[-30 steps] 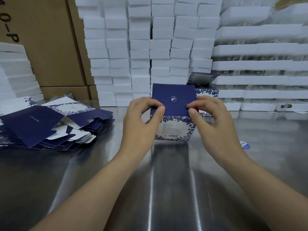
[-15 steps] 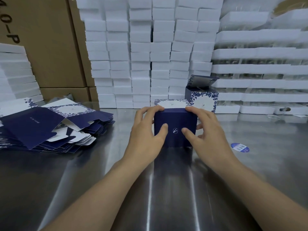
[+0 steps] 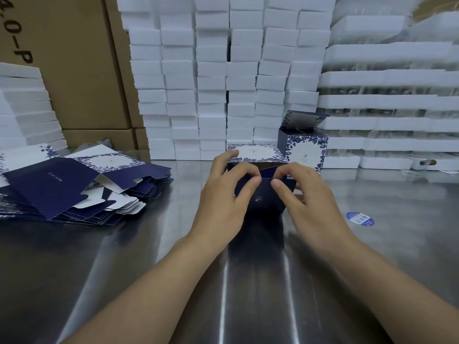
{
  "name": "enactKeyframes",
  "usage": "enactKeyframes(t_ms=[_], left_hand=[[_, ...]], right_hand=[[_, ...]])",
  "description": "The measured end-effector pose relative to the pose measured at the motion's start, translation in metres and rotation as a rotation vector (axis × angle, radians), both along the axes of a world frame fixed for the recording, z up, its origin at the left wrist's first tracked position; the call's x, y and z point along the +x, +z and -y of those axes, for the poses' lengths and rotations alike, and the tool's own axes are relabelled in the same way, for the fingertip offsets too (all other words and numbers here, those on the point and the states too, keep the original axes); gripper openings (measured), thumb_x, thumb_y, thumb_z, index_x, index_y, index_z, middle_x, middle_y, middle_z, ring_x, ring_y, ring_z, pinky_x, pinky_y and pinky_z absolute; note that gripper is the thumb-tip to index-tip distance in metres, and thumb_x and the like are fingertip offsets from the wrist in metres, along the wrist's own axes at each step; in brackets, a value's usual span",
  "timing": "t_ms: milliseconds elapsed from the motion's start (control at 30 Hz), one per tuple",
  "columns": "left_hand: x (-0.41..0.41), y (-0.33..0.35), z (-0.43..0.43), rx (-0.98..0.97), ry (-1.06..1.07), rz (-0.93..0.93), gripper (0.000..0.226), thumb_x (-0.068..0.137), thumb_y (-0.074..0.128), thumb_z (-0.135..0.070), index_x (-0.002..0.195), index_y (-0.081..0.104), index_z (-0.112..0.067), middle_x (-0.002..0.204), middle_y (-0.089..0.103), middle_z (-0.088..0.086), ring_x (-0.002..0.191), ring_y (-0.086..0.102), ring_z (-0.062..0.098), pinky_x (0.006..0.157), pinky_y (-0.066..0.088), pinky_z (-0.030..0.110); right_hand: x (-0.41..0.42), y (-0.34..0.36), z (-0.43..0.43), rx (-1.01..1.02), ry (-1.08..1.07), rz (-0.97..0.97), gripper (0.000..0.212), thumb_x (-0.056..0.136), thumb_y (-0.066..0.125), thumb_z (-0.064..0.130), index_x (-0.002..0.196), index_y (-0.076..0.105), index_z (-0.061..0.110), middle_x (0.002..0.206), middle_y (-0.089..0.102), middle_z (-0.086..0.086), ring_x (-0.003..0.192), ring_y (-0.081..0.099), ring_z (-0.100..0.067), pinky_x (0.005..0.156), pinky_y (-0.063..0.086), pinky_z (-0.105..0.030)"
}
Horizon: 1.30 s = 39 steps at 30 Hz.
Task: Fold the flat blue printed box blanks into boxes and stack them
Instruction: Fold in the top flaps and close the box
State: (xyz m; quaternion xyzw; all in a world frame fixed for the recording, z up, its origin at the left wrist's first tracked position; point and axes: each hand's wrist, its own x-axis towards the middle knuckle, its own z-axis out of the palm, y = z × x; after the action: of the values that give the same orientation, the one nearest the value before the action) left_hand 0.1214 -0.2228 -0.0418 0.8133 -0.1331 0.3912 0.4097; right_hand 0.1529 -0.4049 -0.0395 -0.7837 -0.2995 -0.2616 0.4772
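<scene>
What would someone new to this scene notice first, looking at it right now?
Dead centre, the left hand and right hand pinch the near edge of a dark blue box on the steel table. To the left lies a sprawling pile of flat blue blanks, and behind everything rises a wall of white foam blocks.

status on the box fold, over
Left hand and right hand pinching box front flap. Box on table, flap not tucked. Nothing blocking; second box behind.

Both hands [image 3: 268, 194] on blue box [image 3: 267, 197]
</scene>
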Motion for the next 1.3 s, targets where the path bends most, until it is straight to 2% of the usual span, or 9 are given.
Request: enactKeyframes(t_ms=[167,267,400,567,733,867,1067,1200,1300], left_hand=[[0.0,-0.002,-0.001,-0.001,0.009,-0.007,0.004,0.1,0.066,-0.04,0.1,0.067,-0.044,0.147,0.037,-0.027,0.132,0.036,-0.022,0.103,0.035,0.015],[0.0,0.001,-0.002,-0.032,0.029,0.007,0.009,0.097,0.065,-0.042,0.106,0.065,-0.041,0.14,0.041,-0.026,0.137,0.042,-0.008,0.098,0.054,0.039],[0.002,0.001,-0.004,-0.065,0.008,-0.034,0.008,0.105,0.063,-0.029,0.098,0.065,-0.033,0.139,0.042,-0.02,0.135,0.04,-0.012,0.102,0.054,0.05],[0.001,0.003,-0.005,-0.09,0.051,-0.01,0.013,0.1,0.069,-0.022,0.102,0.067,-0.034,0.135,0.048,-0.019,0.128,0.043,-0.019,0.097,0.033,0.001],[0.0,0.003,-0.007,-0.205,0.004,-0.102,0.045,0.099,0.068,-0.018,0.138,0.058,-0.038,0.135,0.051,-0.026,0.124,0.051,-0.013,0.099,0.039,0.004],[-0.001,0.005,-0.006,-0.205,0.059,-0.085,0.033,0.101,0.067,-0.025,0.133,0.062,-0.033,0.131,0.056,-0.021,0.122,0.057,-0.003,0.106,0.047,0.023],[-0.004,0.009,-0.005,-0.225,0.075,-0.082,0.028,0.102,0.066,-0.026,0.13,0.064,-0.031,0.133,0.057,-0.017,0.12,0.059,-0.001,0.104,0.052,0.031],[-0.005,0.009,-0.004,-0.27,0.066,-0.062,0.029,0.104,0.066,-0.023,0.13,0.063,-0.035,0.131,0.058,-0.021,0.113,0.06,-0.009,0.088,0.052,0.014],[-0.005,0.01,-0.005,-0.369,0.052,-0.058,0.036,0.103,0.066,-0.02,0.135,0.061,-0.037,0.132,0.056,-0.024,0.107,0.061,-0.015,0.076,0.048,0.004]], right_hand=[[0.002,-0.001,-0.001,-0.018,-0.009,0.001,0.008,0.103,0.063,0.024,0.103,0.065,0.032,0.111,0.056,0.023,0.116,0.055,-0.009,0.098,0.052,-0.047],[0.003,-0.001,0.001,0.052,0.003,-0.035,0.01,0.104,0.062,0.025,0.108,0.061,0.035,0.113,0.057,0.023,0.117,0.059,-0.012,0.098,0.052,-0.048],[0.005,-0.001,0.001,0.008,-0.052,-0.005,0.015,0.108,0.053,0.019,0.103,0.061,0.031,0.111,0.06,0.014,0.109,0.055,-0.001,0.096,0.047,-0.033],[0.004,0.0,0.003,0.1,-0.063,-0.067,0.009,0.105,0.06,0.03,0.11,0.062,0.037,0.116,0.064,0.018,0.104,0.062,0.001,0.09,0.053,-0.032],[0.001,0.001,0.006,0.175,-0.037,-0.101,0.029,0.1,0.067,0.035,0.123,0.056,0.048,0.116,0.064,0.028,0.1,0.066,0.003,0.08,0.052,-0.016],[0.001,0.001,0.006,0.141,-0.09,-0.08,0.026,0.102,0.065,0.031,0.126,0.06,0.041,0.124,0.064,0.02,0.101,0.065,-0.002,0.09,0.055,-0.033],[0.0,0.003,0.006,0.142,-0.08,-0.076,0.027,0.102,0.066,0.03,0.123,0.057,0.045,0.115,0.065,0.017,0.093,0.065,-0.002,0.072,0.049,-0.012],[0.0,0.005,0.006,0.164,-0.077,-0.101,0.036,0.102,0.065,0.027,0.133,0.057,0.044,0.11,0.064,0.015,0.092,0.063,-0.004,0.071,0.048,-0.012],[0.0,0.006,0.005,0.171,-0.058,-0.099,0.04,0.101,0.057,0.005,0.13,0.065,0.031,0.113,0.065,0.01,0.098,0.061,-0.002,0.075,0.046,-0.009]])
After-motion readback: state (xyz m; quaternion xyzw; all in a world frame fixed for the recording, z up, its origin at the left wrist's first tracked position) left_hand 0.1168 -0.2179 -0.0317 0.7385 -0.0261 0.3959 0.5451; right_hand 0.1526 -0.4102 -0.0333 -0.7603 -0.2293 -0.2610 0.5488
